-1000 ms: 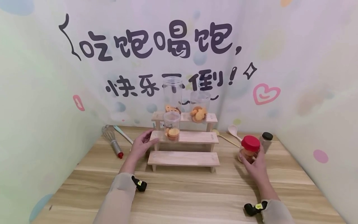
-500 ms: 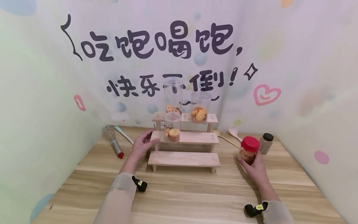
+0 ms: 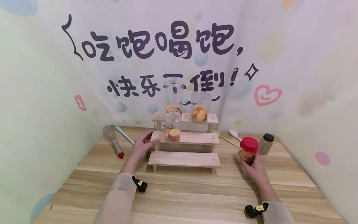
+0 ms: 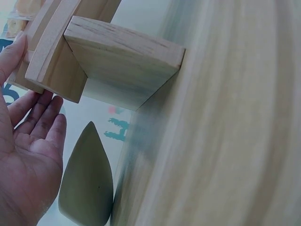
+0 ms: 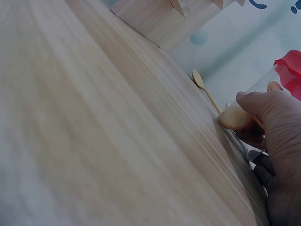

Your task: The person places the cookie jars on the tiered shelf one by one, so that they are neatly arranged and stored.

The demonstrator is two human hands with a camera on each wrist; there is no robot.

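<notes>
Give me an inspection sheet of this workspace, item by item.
Surface: wooden table, pale planks.
Job's things: red-lidded jar standing on the table; three-step wooden rack carrying three clear cookie jars.
Clutter: whisk, spatula, two spoons, black-capped shaker.
Grippers: right hand grips the red-lidded jar; left hand rests open against the rack's left end.
Cables: nothing seen.
Surroundings: pastel backdrop with printed lettering.

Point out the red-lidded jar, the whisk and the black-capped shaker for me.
red-lidded jar (image 3: pixel 249 145): head view, on its red lid.
whisk (image 3: pixel 113 143): head view, on its handle.
black-capped shaker (image 3: pixel 268 137): head view, on its black cap.
</notes>
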